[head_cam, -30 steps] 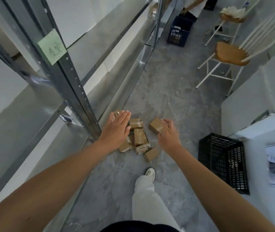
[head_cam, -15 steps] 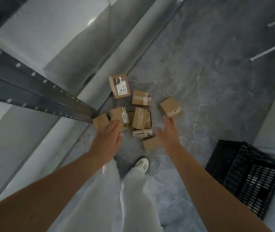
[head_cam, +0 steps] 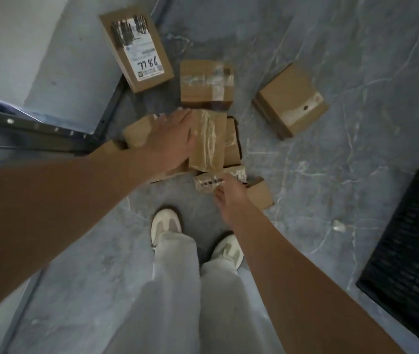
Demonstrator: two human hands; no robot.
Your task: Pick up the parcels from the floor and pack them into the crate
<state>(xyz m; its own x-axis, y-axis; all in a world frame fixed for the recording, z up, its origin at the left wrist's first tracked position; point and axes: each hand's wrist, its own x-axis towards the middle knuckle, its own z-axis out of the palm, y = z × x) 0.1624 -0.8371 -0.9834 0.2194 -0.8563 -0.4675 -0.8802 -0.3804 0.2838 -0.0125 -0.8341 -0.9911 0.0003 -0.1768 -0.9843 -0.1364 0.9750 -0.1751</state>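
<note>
Several parcels: scattered on the grey floor point(head_cam: 331, 175), none yet packed; the black crate point(head_cam: 407, 251) lies at the right edge.
Left hand point(head_cam: 170, 141): laid flat, fingers spread, on a taped parcel point(head_cam: 209, 139).
Right hand point(head_cam: 231, 198): fingertips pinched narrow on a small labelled parcel point(head_cam: 211, 181).
Technique: a full grip should be secured before lifting.
Writing: "7786" handwritten on the far parcel point(head_cam: 137, 47); printed text unreadable.

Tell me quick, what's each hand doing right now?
Left hand: open, flat on the parcels, gripping nothing.
Right hand: fingers pinching a small parcel, not lifted yet.
</note>
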